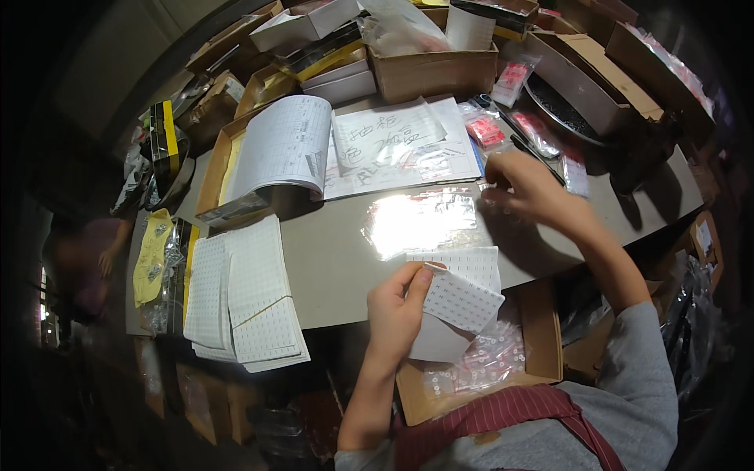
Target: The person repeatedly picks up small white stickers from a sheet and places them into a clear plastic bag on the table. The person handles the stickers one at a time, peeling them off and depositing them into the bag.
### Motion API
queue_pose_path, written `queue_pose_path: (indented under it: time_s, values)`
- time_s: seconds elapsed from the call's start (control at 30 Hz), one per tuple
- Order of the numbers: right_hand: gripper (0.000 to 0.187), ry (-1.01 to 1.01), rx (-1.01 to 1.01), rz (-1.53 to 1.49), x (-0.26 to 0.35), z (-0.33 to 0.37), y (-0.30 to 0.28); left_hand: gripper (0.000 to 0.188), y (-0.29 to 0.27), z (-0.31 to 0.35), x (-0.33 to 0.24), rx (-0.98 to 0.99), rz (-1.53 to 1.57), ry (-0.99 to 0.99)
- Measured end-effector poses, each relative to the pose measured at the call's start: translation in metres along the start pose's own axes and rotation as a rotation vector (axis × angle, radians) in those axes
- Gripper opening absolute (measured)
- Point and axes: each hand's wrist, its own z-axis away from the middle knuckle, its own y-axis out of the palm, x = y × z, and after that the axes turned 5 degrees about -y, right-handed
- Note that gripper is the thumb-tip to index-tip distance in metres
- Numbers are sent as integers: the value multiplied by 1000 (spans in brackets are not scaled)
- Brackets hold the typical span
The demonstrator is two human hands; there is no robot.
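My left hand (pixel 395 310) grips several white label sheets (pixel 465 301) printed with rows of small marks, its thumb pressed on top. The uppermost sheet is bent over, and another shows behind it. Over the table's right part my right hand (pixel 525 188) is bent at the wrist, its fingers curled down and drawn together. Whatever lies between those fingertips is too small to make out. Just left of it, small clear plastic bags (pixel 459 210) lie in an overlapping row, glaring under the light. Below the label sheets, a cardboard box (pixel 543 334) contains clear bags of small white rings (pixel 491 357).
Stacks of label sheets (pixel 255 294), one banded, lie at the table's left front. Behind stand an open paper pad (pixel 279 149) in a box and a handwritten sheet (pixel 393 137). Red-and-white packets (pixel 487 132) and a black pen (pixel 526 149) lie right; cardboard boxes (pixel 432 71) line the back.
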Motion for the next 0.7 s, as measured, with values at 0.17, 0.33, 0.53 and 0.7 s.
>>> queue_pose_path:
  time_s: [0.17,0.33,0.53,0.7]
  values:
    - [24,-156,96,-306,68,44,10,22,7,3,4,-160,-4,78]
    - [38,-170,138,-331,78,56,22,20,9,6,2,-190,148,103]
    - [46,-265,110,-368,64,52,35,20,7,10,-6,-77,92,75]
    - [43,-301,77,-147,78,48,34,20,11,10,-3,-153,13,80]
